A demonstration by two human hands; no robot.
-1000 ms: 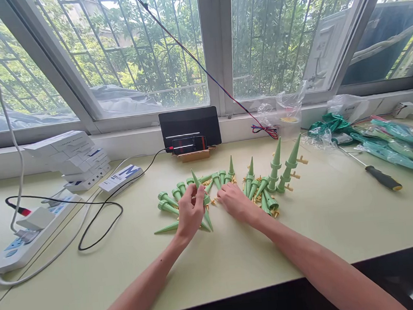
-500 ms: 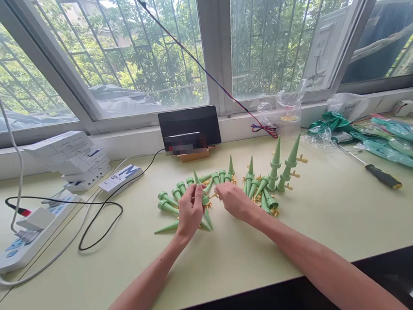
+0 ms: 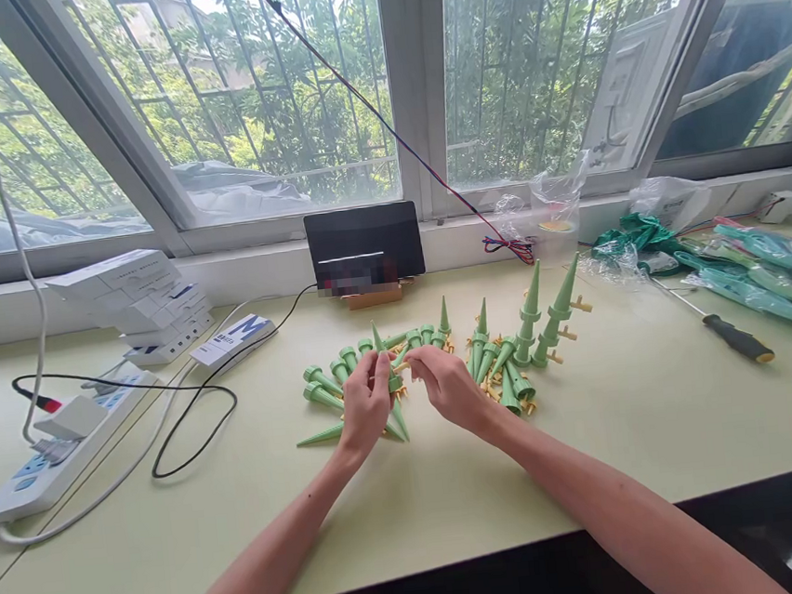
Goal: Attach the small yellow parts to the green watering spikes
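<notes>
My left hand (image 3: pixel 364 399) is closed around a green plant watering spike (image 3: pixel 377 336), whose pointed tip rises above the fingers. Pinched in the fingertips of my right hand (image 3: pixel 449 387) is a small yellow valve (image 3: pixel 402 365), held close to the right side of that spike. Fingers cover where the two parts come together, so I cannot tell whether they touch. More green spikes (image 3: pixel 322 396) lie fanned out behind and left of my left hand. To the right of my right hand stand stacked spikes (image 3: pixel 558 317) with yellow valves sticking out, beside several lying ones (image 3: pixel 518 380).
A screwdriver (image 3: pixel 736 339) and plastic bags (image 3: pixel 765 275) lie on the right. White boxes (image 3: pixel 144 302), a power strip (image 3: pixel 67 450) and a looped black cable (image 3: pixel 228 402) occupy the left. A dark tablet (image 3: pixel 363 244) stands at the back by the window.
My right hand has shifted slightly up and its fingers have changed their pinch, so the yellow valve shows more plainly by the spike. My left hand stays in place.
</notes>
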